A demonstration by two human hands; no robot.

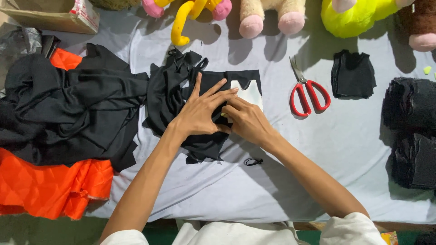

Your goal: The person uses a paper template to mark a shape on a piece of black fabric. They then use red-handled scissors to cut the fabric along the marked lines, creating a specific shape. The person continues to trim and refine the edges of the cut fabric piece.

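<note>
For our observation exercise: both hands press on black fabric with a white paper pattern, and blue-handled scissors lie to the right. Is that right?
Not quite. The head view shows the scissors have red handles, not blue. The rest holds: left hand and right hand press on the black fabric and white paper pattern.

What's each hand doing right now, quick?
Left hand: open, fingers spread flat on the black fabric.
Right hand: on the white template, something yellow at its fingertips; grip cannot be told.

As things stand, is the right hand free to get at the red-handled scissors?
Probably yes. The red-handled scissors lie in the open on the grey sheet, to the right of the right hand, nothing between. That hand, though, is pressing the white pattern piece onto black fabric.
</note>
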